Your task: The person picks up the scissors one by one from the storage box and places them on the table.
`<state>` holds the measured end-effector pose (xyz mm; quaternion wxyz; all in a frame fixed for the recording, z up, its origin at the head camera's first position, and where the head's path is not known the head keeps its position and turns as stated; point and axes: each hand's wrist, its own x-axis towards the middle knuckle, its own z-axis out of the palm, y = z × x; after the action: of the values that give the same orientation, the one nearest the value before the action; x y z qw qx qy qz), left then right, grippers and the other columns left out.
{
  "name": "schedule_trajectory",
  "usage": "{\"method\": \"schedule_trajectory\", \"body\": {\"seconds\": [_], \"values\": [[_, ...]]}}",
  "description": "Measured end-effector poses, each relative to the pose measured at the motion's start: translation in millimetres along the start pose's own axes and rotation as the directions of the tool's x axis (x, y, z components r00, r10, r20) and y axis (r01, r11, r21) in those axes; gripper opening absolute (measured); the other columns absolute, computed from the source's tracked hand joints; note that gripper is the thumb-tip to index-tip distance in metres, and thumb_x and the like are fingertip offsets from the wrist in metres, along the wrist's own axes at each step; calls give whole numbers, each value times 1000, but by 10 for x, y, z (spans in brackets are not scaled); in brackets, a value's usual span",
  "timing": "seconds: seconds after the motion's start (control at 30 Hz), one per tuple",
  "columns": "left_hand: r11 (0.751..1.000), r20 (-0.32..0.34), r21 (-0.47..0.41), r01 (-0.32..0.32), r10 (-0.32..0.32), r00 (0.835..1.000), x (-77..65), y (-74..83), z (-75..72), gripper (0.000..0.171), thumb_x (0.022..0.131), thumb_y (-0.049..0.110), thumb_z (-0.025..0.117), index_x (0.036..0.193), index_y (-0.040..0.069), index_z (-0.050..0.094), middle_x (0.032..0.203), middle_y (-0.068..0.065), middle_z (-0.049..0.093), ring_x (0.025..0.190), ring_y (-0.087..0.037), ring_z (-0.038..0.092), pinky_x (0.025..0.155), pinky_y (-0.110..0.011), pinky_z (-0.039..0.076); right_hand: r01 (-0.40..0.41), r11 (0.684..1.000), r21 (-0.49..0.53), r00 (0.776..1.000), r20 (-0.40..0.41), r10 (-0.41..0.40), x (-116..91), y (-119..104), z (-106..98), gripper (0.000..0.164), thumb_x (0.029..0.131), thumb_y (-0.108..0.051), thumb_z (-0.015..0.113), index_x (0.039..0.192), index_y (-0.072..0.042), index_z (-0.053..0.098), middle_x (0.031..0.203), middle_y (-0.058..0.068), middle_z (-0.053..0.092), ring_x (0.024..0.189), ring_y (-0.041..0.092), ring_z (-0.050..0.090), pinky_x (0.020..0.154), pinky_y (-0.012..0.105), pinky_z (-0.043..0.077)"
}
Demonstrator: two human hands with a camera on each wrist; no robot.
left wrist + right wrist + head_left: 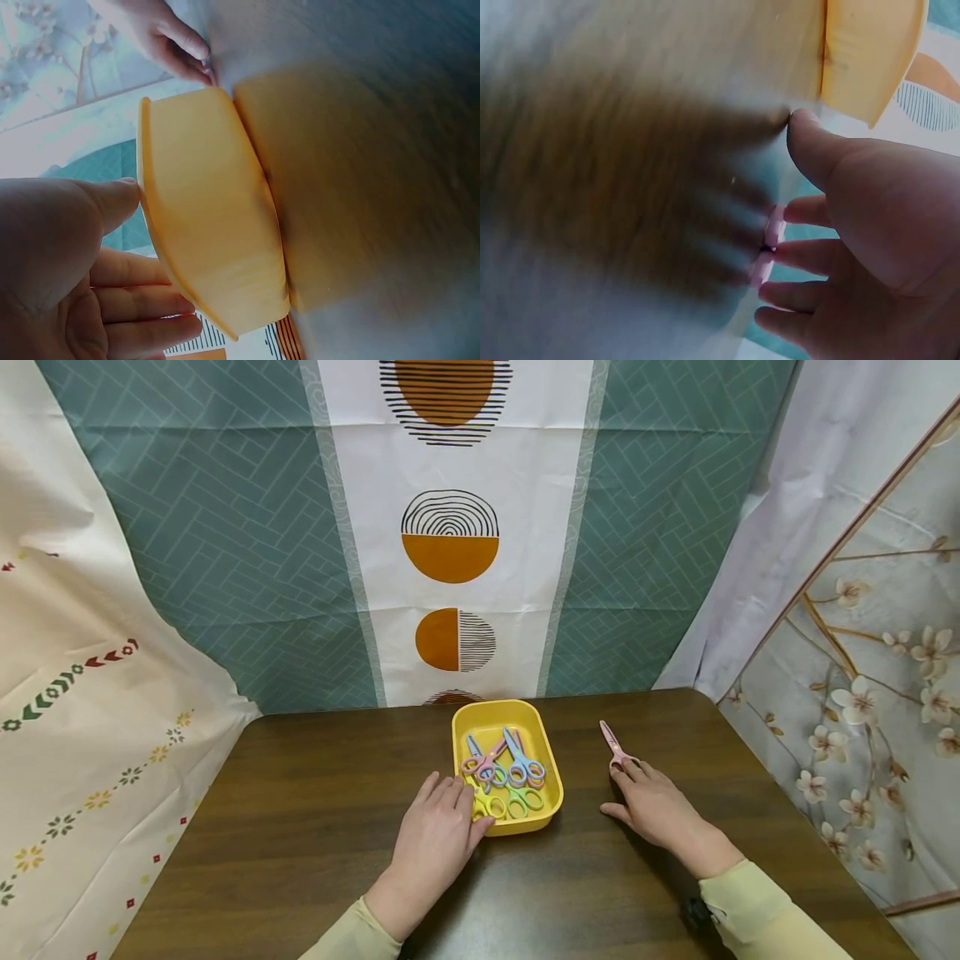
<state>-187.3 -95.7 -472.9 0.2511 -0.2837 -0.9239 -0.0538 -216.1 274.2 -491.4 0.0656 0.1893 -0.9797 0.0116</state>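
Observation:
A yellow tray (555, 777) holds several small scissors (525, 770) in blue, pink, yellow and green. At its near left corner my left hand (433, 833) rests on the rim, the thumb on the near edge and the fingers along the left side. In the left wrist view that thumb touches the rim of the tray (202, 202). To the right of the tray lie pink scissors (611, 739), blades pointing away. My right hand (654, 802) reaches over their handles, fingertips touching them. The right wrist view shows the pink handles (776, 225) at the fingertips, with the thumb apart.
The brown wooden table (322, 793) has its far edge against a green and white patterned curtain (225, 543). Floral cloth (862, 735) hangs on the right, a cream cloth (90, 760) on the left.

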Motion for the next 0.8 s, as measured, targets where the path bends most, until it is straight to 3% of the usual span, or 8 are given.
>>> {"method": "schedule_trajectory", "body": {"seconds": [0.37,0.8], "values": [[1000,-4,-3,-3,3,1000,-8,-13,28,55,101,48,81,121,-2,75,117,-18,78,116,-34,75,119,-54,48,-81,997,19,997,10,80,15,247,-31,69,104,-45,76,142,11,64,153,37,56,141,58,53,114,68,47],[1000,17,10,3,-3,1000,-9,2,17,57,101,49,80,124,-2,75,121,-18,78,119,-34,75,119,-52,48,-119,993,17,993,5,119,6,492,31,74,104,-47,75,143,14,61,153,38,54,138,61,54,112,71,46]]}}
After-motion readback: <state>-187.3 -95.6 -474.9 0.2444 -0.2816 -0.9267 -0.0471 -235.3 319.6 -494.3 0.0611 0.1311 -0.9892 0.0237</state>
